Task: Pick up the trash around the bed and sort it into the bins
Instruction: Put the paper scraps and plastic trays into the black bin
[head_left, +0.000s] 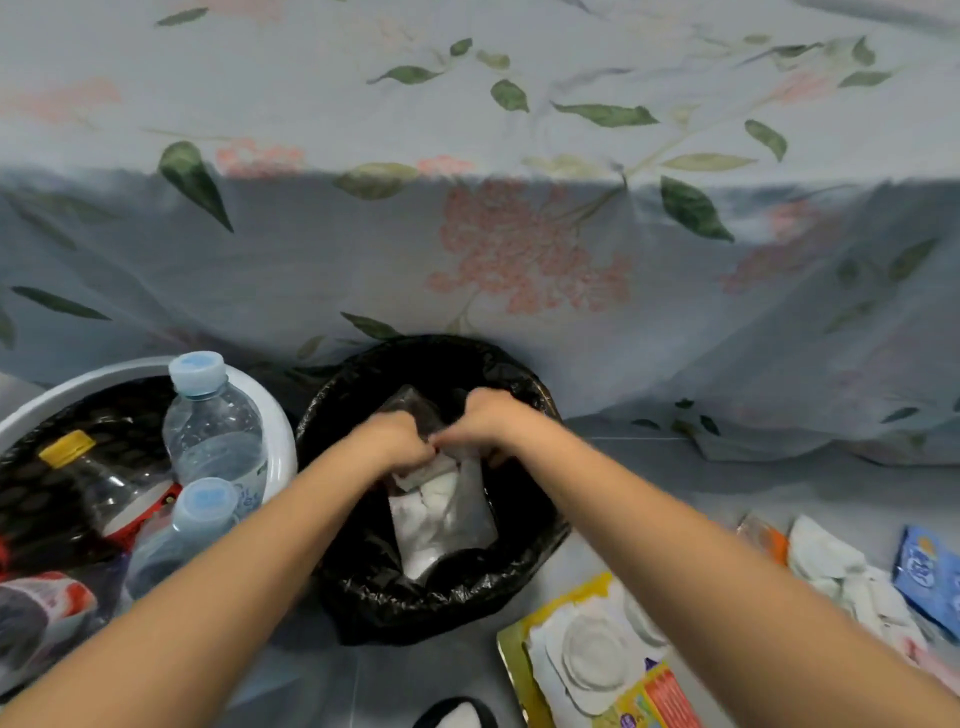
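Both of my hands meet over the black-lined bin (358, 592) at the foot of the bed. My left hand (397, 441) and my right hand (491, 418) are closed together on a clear plastic bag (447, 519) that holds white crumpled tissue, and the bag hangs down inside the bin. To the left stands a white bin (270, 415) with a black liner, filled with plastic bottles (210, 415).
The bed's flowered sheet (519, 249) hangs down right behind the bins. On the grey floor at the right lie a yellow wet-wipe packet (597, 654), white tissues (841, 577), a blue wrapper (930, 577) and an orange wrapper (769, 540). A dark slipper (457, 714) shows at the bottom edge.
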